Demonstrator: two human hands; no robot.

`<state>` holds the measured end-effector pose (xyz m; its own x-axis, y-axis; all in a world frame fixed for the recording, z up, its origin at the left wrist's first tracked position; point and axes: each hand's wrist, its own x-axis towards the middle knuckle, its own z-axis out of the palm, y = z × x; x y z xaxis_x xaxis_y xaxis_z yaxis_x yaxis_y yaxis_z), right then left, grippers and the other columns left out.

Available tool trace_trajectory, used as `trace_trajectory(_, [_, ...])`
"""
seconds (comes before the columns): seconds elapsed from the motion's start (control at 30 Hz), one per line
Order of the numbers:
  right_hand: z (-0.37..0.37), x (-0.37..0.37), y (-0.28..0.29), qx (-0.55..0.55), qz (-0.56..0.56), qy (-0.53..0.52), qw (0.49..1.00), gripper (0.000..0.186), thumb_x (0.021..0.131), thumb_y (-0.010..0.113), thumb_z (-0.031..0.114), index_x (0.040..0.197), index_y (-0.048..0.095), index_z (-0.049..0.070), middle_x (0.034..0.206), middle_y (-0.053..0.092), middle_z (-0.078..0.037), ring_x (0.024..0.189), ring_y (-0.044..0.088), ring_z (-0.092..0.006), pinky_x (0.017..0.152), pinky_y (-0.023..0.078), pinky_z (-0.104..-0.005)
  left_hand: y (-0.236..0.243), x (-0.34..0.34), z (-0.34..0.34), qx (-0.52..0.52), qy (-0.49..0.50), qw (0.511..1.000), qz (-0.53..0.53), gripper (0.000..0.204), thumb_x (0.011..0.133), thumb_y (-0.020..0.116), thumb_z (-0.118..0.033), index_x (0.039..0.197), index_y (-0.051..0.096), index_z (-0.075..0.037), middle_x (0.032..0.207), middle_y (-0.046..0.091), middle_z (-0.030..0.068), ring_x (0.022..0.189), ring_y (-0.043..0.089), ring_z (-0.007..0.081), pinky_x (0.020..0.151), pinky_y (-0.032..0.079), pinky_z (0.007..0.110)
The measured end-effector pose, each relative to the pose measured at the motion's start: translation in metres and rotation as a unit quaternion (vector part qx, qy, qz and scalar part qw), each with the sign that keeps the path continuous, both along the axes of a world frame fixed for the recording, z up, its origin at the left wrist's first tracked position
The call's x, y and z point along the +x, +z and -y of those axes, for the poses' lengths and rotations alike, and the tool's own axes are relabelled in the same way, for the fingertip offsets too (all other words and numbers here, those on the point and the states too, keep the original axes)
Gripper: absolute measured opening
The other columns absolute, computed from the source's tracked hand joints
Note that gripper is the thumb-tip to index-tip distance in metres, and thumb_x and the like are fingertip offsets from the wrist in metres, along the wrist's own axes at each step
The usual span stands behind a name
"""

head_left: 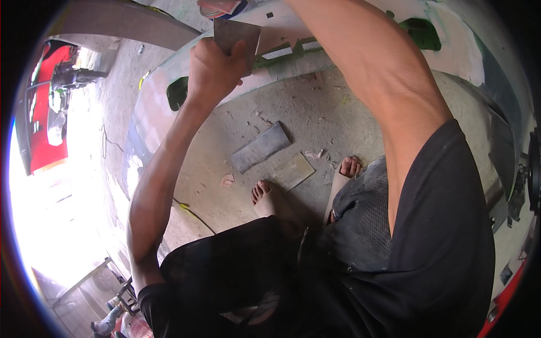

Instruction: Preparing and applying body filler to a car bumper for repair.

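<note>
My left hand (209, 73) grips a thin, flat grey plate (236, 35), held over a long curved panel like a car bumper (152, 96). The panel is patchy pale pink and white, with green-edged openings, one (420, 35) at the upper right. My right forearm crosses the upper right and leaves the top edge, so that hand is out of view. At the top, just beyond the plate, is a round tin (217, 8) with something pink on it.
Below lie a grey rectangular piece (260, 147) and a beige one (292, 172) near my feet, among scraps on the concrete floor (332, 118). A yellow-and-black cord (191, 214) runs at lower left. A red vehicle (48, 107) stands far left; odd items (112, 315) sit at bottom left.
</note>
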<state>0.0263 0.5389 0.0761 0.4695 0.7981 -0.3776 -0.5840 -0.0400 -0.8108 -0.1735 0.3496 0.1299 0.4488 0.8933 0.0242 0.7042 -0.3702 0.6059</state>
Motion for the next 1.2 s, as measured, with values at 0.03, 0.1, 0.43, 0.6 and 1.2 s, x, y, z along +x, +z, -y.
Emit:
trace_trajectory(0.03, [0.000,0.001,-0.001,0.004,0.011,0.003,1.000,0.041,0.089,0.058,0.027,0.119,0.060,-0.001,0.120,0.061,-0.021,0.102,0.065,-0.0353,0.073,0.057,-0.0482,-0.001,0.000,-0.001,0.002,-0.002,1.000,-0.006,0.043,0.091,0.063,-0.021,0.062,0.061,0.011,0.052,0.063,0.0158,0.043,0.064,0.0214,0.044,0.052,0.032])
trace_trajectory(0.1, [0.000,0.004,-0.001,0.008,0.022,0.006,1.000,0.041,0.088,0.059,0.026,0.119,0.060,-0.001,0.120,0.061,-0.021,0.103,0.064,-0.0357,0.075,0.058,-0.0480,-0.001,0.001,-0.001,0.003,-0.006,1.000,-0.011,0.043,0.091,0.063,-0.021,0.062,0.061,0.011,0.052,0.063,0.0160,0.043,0.064,0.0215,0.044,0.052,0.032])
trace_trajectory(0.43, [-0.001,0.006,0.010,-0.043,-0.012,0.008,0.999,0.040,0.089,0.058,0.027,0.120,0.061,0.002,0.120,0.062,-0.020,0.101,0.065,-0.0344,0.073,0.057,-0.0482,0.003,0.000,0.001,-0.001,-0.007,1.000,-0.001,0.044,0.091,0.063,-0.023,0.065,0.062,0.012,0.053,0.063,0.0156,0.044,0.065,0.0209,0.044,0.052,0.032])
trace_trajectory(0.6, [-0.006,0.013,0.001,-0.035,0.002,0.005,0.999,0.039,0.089,0.058,0.029,0.117,0.062,0.002,0.118,0.063,-0.020,0.098,0.066,-0.0334,0.071,0.057,-0.0487,0.004,0.003,0.005,-0.004,-0.007,1.000,0.002,0.043,0.091,0.062,-0.023,0.066,0.063,0.012,0.054,0.063,0.0153,0.045,0.065,0.0203,0.044,0.051,0.032])
trace_trajectory(1.2, [-0.006,0.006,-0.007,-0.027,0.009,0.015,0.999,0.040,0.089,0.058,0.030,0.117,0.062,0.002,0.120,0.062,-0.020,0.100,0.065,-0.0343,0.074,0.057,-0.0479,-0.005,0.009,0.016,-0.008,0.007,1.000,-0.003,0.042,0.088,0.064,-0.021,0.059,0.060,0.009,0.049,0.060,0.0169,0.044,0.064,0.0254,0.051,0.052,0.036])
